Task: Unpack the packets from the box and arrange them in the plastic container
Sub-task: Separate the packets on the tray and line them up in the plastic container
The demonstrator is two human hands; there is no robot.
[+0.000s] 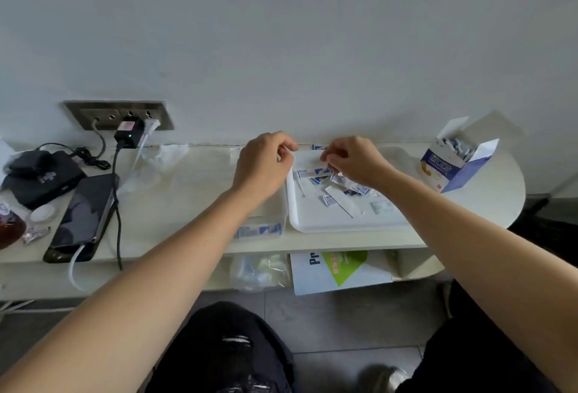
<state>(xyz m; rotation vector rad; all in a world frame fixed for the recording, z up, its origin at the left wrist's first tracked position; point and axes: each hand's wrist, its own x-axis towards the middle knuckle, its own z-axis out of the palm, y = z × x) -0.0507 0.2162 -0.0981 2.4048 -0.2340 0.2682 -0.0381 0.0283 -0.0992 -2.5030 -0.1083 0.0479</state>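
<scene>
Left hand [266, 162] and right hand [355, 162] sit side by side over tray [328, 225]. Each grip is pinched on a packet [322, 155]; detail blurred. Loose packets [336, 197] lie on tray at 6 o'clock of right hand. Open box [453, 170] stands at 3 o'clock on worktop [175, 205]. Container [261, 230] sits at 6 o'clock of left hand.

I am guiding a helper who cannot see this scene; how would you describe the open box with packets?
Follow the long pale table against the grey wall to its rounded right end. There, right of the flat white tray, stands the blue and white cardboard box. Unlike its flat neighbours it stands tall, top flaps open, small packets showing inside.
</scene>
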